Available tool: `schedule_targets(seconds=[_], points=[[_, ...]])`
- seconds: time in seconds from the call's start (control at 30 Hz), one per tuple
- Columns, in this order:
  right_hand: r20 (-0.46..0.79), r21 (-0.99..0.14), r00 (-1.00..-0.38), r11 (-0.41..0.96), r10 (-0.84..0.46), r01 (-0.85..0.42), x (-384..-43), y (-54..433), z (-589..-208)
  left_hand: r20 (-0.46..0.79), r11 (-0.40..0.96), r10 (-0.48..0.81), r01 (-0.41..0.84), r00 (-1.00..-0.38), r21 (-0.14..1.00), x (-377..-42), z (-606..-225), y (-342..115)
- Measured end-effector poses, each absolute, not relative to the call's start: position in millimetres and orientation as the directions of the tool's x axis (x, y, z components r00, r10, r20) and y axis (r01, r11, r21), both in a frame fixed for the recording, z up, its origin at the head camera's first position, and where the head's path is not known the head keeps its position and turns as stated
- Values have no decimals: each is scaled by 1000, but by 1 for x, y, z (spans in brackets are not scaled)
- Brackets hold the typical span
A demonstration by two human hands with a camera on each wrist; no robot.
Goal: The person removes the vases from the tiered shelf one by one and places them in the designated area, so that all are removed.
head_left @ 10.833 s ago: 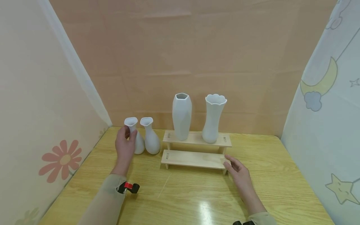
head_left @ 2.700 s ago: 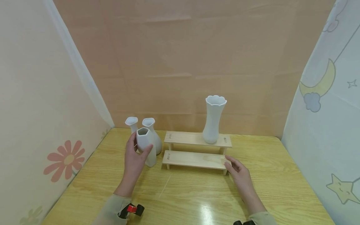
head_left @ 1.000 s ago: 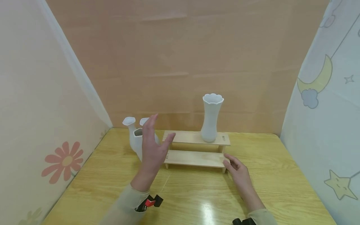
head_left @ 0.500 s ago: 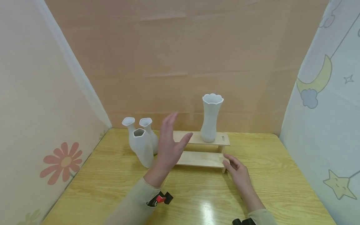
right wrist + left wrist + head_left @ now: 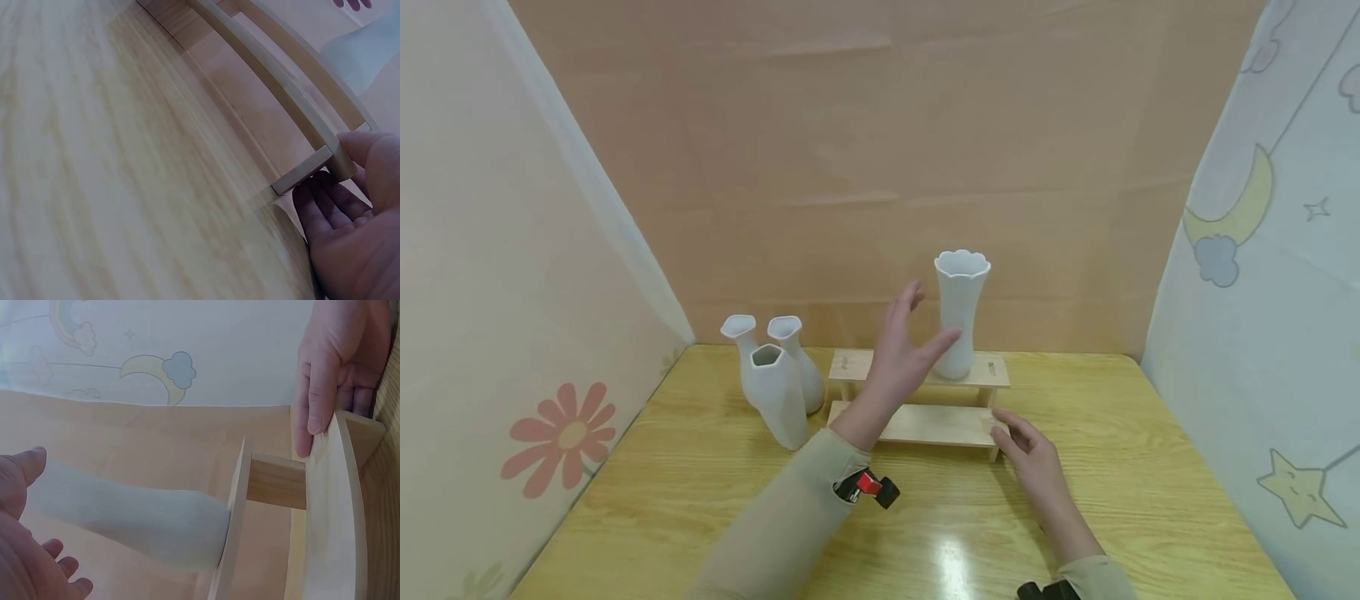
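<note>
A tall white vase (image 5: 961, 300) with a scalloped rim stands upright on the upper step of a two-step wooden stand (image 5: 934, 425). My left hand (image 5: 898, 354) is just left of this vase, thumb and fingers spread; in the left wrist view, the thumb (image 5: 28, 464) lies close to its upper part, and contact cannot be told. At the lower step's right end, my right hand (image 5: 1039, 473) grips the board; in the right wrist view its thumb (image 5: 359, 147) is on top and the other fingers curl by the end leg.
On the table (image 5: 700, 517), left of the stand, a faceted white vase (image 5: 782, 400) stands in front of two slim-necked white vases, the left one (image 5: 745, 354) and the right one (image 5: 805, 367). A tan cloth hangs behind; patterned cloths flank both sides.
The faceted vase went from the upper step to the table at left, held by my left hand, which then let go and moved right to the scalloped vase. My right hand stayed put.
</note>
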State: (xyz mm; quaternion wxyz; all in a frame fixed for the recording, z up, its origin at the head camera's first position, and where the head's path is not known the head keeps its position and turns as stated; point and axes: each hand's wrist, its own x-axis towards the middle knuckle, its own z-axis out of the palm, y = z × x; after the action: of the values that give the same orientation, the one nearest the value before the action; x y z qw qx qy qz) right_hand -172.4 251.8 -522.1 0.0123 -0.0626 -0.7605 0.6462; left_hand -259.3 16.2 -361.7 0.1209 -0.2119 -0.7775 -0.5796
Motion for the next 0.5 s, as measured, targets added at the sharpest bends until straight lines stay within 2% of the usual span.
schedule_targets(seconds=[0.3,0.5], points=[[-68,-985,-992,151,107,84,-173,251,-520,383,170,153,406,-911,898,-273,-360,39],[-62,-985,-992,153,114,79,-172,250,-520,365,171,145,386,-920,906,-280,-360,46]])
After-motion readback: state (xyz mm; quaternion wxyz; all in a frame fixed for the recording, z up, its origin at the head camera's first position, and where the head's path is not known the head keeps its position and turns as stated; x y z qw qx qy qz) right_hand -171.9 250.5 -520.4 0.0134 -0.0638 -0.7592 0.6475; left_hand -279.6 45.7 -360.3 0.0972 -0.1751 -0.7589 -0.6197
